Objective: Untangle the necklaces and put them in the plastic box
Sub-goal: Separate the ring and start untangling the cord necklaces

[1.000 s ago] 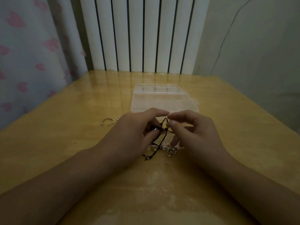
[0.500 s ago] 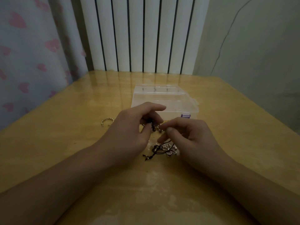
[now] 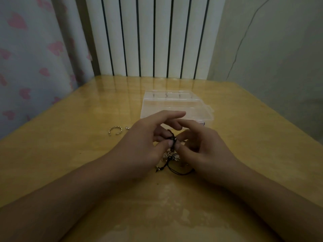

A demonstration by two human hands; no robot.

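Since half a second ago both hands have drawn closer together and the dark cord now trails in a longer loop toward the right wrist, while the box and the ring lie where they were.

The tangled necklaces (image 3: 172,157) are a knot of thin black cord with small silvery flower-shaped charms. Part of the cord runs up between the two thumbs; the rest lies on the table just below the fingertips, charms bunched under the thumbs and a slack black loop curving out beneath the right palm. A short cord end with a tiny metal tip points away near the left hand's heel.

The left hand (image 3: 145,144) pinches the cord between its thumb and curled fingers, its forefinger stretched out over the right hand's knuckles. The right hand (image 3: 201,145) pinches the same knot from the other side, thumb tip touching the cord, fingers curled inward. The thumbs nearly meet.

Just beyond the fingertips stands the clear plastic box (image 3: 176,105), its lid laid back open away from the person. Its compartments are hard to read through the clear plastic; I cannot tell whether anything lies inside.

Left of the left hand's knuckles, an open silvery ring (image 3: 115,131) lies on the wooden table (image 3: 70,145), with a small metal piece (image 3: 127,128) just beside it.
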